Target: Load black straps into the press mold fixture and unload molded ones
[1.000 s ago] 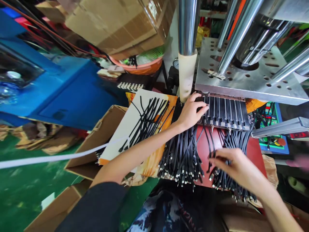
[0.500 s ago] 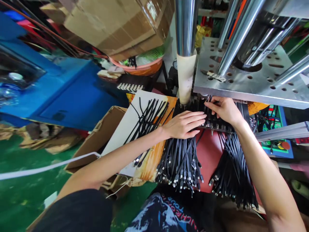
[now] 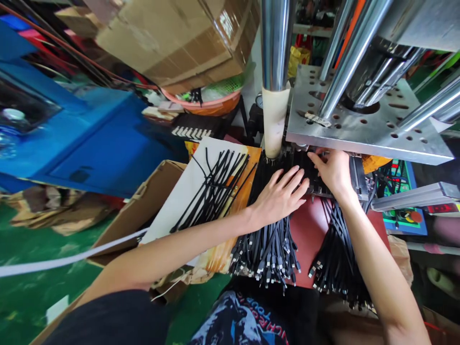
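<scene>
My left hand [image 3: 282,194] lies over the upper part of a thick bundle of black USB cables [image 3: 264,254], its fingers spread. The cables' metal plugs hang toward me at the front edge. My right hand [image 3: 334,172] reaches under the edge of a drilled steel plate [image 3: 366,136], over a dark slotted fixture [image 3: 318,187]. Its thumb and curled fingers come close together; the plate's edge partly hides the fingertips, and anything between them does not show. A second bundle of black cables [image 3: 339,258] hangs from the fixture below my right wrist.
Loose black cables [image 3: 219,187] lie on a white and orange board [image 3: 172,206] at left. A steel column [image 3: 275,48] with a pale sleeve rises behind my hands. Nearby are an open carton [image 3: 143,206], a blue cabinet [image 3: 97,139] and a control panel [image 3: 404,191] at right.
My left hand has moved slightly down and its fingers have spread wider. My right hand has shifted a little down and left, its fingers more curled beneath the plate. The view has tilted slightly.
</scene>
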{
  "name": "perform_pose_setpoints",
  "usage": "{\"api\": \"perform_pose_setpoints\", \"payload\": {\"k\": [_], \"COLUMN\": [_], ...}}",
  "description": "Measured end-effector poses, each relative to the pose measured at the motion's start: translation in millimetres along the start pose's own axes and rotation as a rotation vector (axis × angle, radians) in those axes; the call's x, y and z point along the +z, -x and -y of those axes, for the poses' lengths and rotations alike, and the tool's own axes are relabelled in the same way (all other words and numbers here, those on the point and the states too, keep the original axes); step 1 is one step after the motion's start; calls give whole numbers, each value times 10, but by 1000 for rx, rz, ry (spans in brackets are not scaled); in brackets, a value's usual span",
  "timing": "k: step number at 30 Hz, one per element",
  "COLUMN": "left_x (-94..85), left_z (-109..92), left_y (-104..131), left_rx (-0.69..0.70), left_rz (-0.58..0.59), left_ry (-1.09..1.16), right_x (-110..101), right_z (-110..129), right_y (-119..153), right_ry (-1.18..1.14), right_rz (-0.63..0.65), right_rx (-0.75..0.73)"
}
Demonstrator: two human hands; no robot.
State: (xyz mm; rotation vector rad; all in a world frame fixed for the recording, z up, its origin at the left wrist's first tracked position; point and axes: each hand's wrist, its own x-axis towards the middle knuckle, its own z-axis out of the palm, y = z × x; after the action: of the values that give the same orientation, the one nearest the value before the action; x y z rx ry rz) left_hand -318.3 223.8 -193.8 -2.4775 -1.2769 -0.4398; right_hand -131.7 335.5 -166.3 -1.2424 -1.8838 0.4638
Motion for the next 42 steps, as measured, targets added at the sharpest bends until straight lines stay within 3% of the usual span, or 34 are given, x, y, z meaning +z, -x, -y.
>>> {"api": "perform_pose_setpoints", "payload": {"k": [2, 4, 7, 11, 17, 20, 22, 25, 27, 28, 31, 34, 37, 39, 42], "left_x": [-24, -57, -88, -20, 183, 162, 66, -138, -251, -293, -375, -452, -518, -512, -406], "left_z": [-82, -103, -9, 258, 653, 703, 604, 261, -4, -113, -271, -240, -263, -382, -656], "left_y": [-15, -61, -217, -542, -1048, -1130, -962, -363, 91, 275, 540, 481, 386, 376, 413], "left_rx": [-31, -46, -94, -160, -151, -160, -166, -310, -421, -409, -448, -542, -618, -685, -751], "left_rz": [25, 47, 51, 39, 38, 9, -35, -120, 40, 146, 328, 342, 488, 582, 607], "left_ry": [-12, 30, 123, 160, 71, 87, 143, 203, 227, 267, 470, 752, 1312, 1652, 1910], "right_x": [-82, -154, -161, -17, 172, 118, -33, -346, -504, -550, -581, -584, -646, -684, -691], "right_z": [39, 83, 138, 143, 89, 137, 186, 161, 22, -76, -359, -456, -354, -270, -246], "right_y": [212, 421, 525, 231, -398, -464, -193, 723, 1454, 1776, 2380, 2487, 2419, 2389, 2371], "right_ry": [144, 324, 585, 698, 651, 620, 586, 543, 614, 680, 674, 547, 418, 339, 164], "right_rz": [3, 101, 203, 159, 163, 167, 135, -14, -27, 7, 88, 6, -107, -148, -126], "right_rx": [-135, -261, -270, -233, -166, -150, -174, -109, 62, 148, 223, 238, 310, 353, 438]}}
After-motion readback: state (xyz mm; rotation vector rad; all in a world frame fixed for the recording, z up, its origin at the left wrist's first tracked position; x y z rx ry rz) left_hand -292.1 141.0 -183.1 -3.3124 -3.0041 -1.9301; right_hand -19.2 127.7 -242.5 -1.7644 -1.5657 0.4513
